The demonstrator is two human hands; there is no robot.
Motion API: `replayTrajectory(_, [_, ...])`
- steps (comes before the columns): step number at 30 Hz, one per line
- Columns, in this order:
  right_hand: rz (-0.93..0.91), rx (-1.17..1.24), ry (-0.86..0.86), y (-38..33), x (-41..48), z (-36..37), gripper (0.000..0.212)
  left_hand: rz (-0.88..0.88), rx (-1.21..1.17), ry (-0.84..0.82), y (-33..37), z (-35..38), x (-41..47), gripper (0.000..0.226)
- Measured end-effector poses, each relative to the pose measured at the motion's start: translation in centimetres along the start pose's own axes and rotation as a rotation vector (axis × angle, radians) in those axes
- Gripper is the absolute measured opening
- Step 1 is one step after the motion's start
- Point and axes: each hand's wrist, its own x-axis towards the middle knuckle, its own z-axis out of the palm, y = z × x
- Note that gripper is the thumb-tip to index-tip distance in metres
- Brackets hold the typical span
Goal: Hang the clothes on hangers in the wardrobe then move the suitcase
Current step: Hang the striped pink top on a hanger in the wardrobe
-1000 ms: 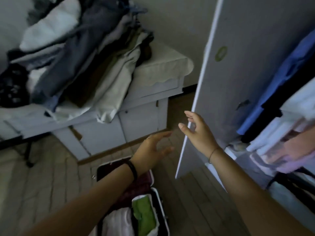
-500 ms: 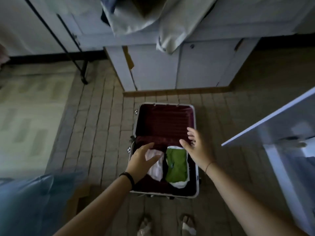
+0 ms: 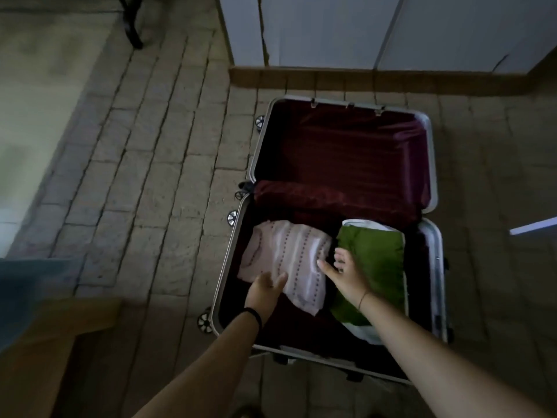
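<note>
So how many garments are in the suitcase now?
2 plainly: a pink dotted garment on the left of the near half, a green garment right of it. White fabric under the green one may be a third.

A floor of grey-brown rectangular stone tiles (image 3: pixel 156 164) spreads left of the fingers (image 3: pixel 340 257) and runs beyond them to a brown wooden plinth (image 3: pixel 301 78) under a white panelled cabinet (image 3: pixel 331 28). Far left of the fingers lie a pale greenish mat (image 3: pixel 36 101) and a black metal furniture leg (image 3: pixel 132 28). Nearer and leftward, a blue cloth (image 3: pixel 27 285) lies beside a brown wooden board (image 3: pixel 45 342).
</note>
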Motion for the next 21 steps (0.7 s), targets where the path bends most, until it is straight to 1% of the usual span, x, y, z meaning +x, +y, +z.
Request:
replayTrajectory(2, [-0.001, -0.028, -0.017, 1.6, 3.7, 1.3, 0.086, -0.059, -0.09, -0.068, -2.0, 2.2, 3.3, 0.058])
replayTrajectory(5, [-0.074, -0.151, 0.017, 2.6, 8.1, 2.5, 0.095, -0.179, -0.375, -0.163, -3.4, 4.8, 6.6, 0.058])
replayTrajectory(7, [-0.114, -0.218, 0.042, 2.8, 10.3, 2.7, 0.099, -0.259, -0.56, -0.163, -3.5, 5.6, 8.2, 0.06])
replayTrajectory(9, [-0.123, -0.207, 0.005, 3.2, 11.8, 2.8, 0.103, -0.328, -0.735, -0.142, -3.2, 5.8, 9.4, 0.064])
replayTrajectory(11, [-0.099, -0.238, -0.031, 3.3, 12.6, 2.8, 0.101, -0.33, -0.879, -0.114, -2.8, 5.9, 10.5, 0.069])
replayTrajectory(12, [-0.079, -0.277, -0.051, 3.3, 12.8, 2.7, 0.094, -0.316, -0.909, -0.117, -2.7, 6.0, 10.8, 0.076])
replayTrajectory(13, [-0.086, -0.318, -0.078, 3.2, 13.0, 2.5, 0.078, -0.309, -0.93, -0.125, -2.6, 6.2, 11.1, 0.084])
replayTrajectory(14, [-0.096, -0.356, -0.102, 2.9, 13.0, 2.2, 0.054, -0.299, -0.947, -0.128, -2.5, 6.3, 11.1, 0.085])
replayTrajectory(15, [-0.111, -0.385, -0.131, 2.6, 12.9, 1.9, 0.039, -0.296, -0.961, -0.107, -2.3, 6.3, 11.0, 0.076])
replayTrajectory(17, [-0.101, -0.454, -0.201, 1.8, 12.1, 1.3, 0.049, -0.304, -0.954, -0.099, -2.0, 6.6, 10.7, 0.058])
replayTrajectory(18, [-0.095, -0.539, -0.22, 1.4, 11.6, 1.3, 0.051, -0.305, -0.915, -0.129, -1.6, 6.6, 10.5, 0.058])
replayTrajectory(19, [-0.112, -0.677, -0.236, 0.9, 11.2, 1.4, 0.05, -0.291, -0.862, -0.168, -1.4, 6.8, 10.5, 0.067])
replayTrajectory(21, [-0.151, -0.974, -0.229, 0.4, 10.4, 1.7, 0.052, -0.255, -0.793, -0.222, -1.1, 7.0, 10.4, 0.097])
